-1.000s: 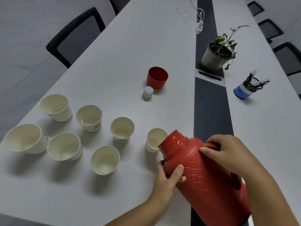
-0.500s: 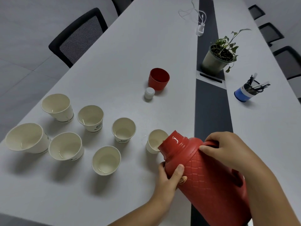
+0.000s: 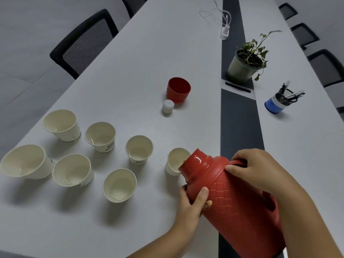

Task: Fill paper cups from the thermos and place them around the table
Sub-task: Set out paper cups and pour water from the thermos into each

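I hold the red thermos (image 3: 234,200) tilted with its open mouth over the nearest paper cup (image 3: 176,161): my right hand (image 3: 255,170) grasps the handle, my left hand (image 3: 191,203) clasps the body below the neck. Compared with a second ago the tilt is barely altered and no stream is visible. Judged: pouring into this seventh cup continues; six cups (image 3: 119,185) stand leftward on the tabletop (image 3: 149,62), undistributed.
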`<action>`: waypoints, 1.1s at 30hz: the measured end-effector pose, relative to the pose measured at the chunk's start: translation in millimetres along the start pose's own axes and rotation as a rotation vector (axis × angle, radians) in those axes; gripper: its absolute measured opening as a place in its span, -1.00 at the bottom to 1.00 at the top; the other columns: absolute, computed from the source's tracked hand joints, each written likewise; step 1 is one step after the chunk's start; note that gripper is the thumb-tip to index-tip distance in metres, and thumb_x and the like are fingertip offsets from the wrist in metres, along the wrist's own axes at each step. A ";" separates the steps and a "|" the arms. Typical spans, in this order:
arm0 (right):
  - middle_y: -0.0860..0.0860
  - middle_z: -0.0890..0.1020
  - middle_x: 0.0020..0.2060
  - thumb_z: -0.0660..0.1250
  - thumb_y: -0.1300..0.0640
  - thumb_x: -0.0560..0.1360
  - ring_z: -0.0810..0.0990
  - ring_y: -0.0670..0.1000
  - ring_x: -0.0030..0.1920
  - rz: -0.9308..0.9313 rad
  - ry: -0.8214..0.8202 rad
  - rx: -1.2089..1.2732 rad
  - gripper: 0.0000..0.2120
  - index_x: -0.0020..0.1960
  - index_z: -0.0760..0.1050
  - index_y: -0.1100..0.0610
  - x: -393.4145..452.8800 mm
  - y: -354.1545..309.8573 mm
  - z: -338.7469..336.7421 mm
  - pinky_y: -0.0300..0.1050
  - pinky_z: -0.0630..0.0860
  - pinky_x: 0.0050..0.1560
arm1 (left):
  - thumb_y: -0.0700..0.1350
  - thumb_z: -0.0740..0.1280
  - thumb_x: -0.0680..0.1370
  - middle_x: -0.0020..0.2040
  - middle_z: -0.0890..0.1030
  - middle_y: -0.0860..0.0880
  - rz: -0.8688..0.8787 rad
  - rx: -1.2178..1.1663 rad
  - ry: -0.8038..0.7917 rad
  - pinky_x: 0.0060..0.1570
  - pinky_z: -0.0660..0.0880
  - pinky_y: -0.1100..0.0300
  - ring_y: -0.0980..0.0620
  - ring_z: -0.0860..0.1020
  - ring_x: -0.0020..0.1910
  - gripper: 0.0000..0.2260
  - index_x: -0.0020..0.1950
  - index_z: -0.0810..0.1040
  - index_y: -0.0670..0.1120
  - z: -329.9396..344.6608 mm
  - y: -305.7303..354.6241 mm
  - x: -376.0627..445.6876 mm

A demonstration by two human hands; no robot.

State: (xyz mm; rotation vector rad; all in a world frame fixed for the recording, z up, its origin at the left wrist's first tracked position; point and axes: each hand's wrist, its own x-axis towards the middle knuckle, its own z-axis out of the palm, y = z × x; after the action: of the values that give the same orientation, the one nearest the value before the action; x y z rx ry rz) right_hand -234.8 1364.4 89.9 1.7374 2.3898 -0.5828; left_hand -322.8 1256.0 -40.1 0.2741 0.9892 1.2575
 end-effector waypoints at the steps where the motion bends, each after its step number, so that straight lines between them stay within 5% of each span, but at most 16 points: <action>1: -0.12 0.55 -0.30 0.33 0.00 0.42 0.52 -0.09 -0.21 0.001 -0.002 -0.003 -0.91 -0.24 0.47 -0.02 -0.2 0.0 0.1 -0.17 0.43 -0.14 | 0.21 0.36 0.14 0.10 0.55 0.02 0.000 -0.002 0.002 -0.17 0.55 0.34 0.16 0.62 -0.09 -0.46 0.06 0.37 0.09 0.0 0.2 0.0; 15: -0.11 0.53 -0.27 0.31 0.00 0.43 0.53 -0.06 -0.16 0.014 0.002 -0.006 -0.91 -0.17 0.51 0.01 -2.7 -0.7 0.0 -0.15 0.46 -0.09 | 0.25 0.33 0.12 0.07 0.55 0.05 -0.018 0.020 0.027 -0.20 0.55 0.34 0.14 0.60 -0.04 -0.46 0.03 0.35 0.10 2.9 2.2 -5.1; 33: -0.18 0.47 -0.35 0.31 0.01 0.43 0.45 -0.17 -0.28 -0.032 -0.005 0.000 -0.90 -0.22 0.43 -0.01 4.1 0.4 -1.0 -0.33 0.32 -0.33 | 0.22 0.34 0.13 0.08 0.55 0.03 -0.032 -0.025 0.022 -0.23 0.56 0.33 0.15 0.61 -0.07 -0.48 0.03 0.35 0.10 3.9 4.7 -4.2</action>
State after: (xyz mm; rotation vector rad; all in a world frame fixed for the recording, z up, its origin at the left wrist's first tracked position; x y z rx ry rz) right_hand -235.6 1368.5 89.4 1.6990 2.4185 -0.5902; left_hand -322.9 1255.1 -32.7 0.2248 0.9928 1.2452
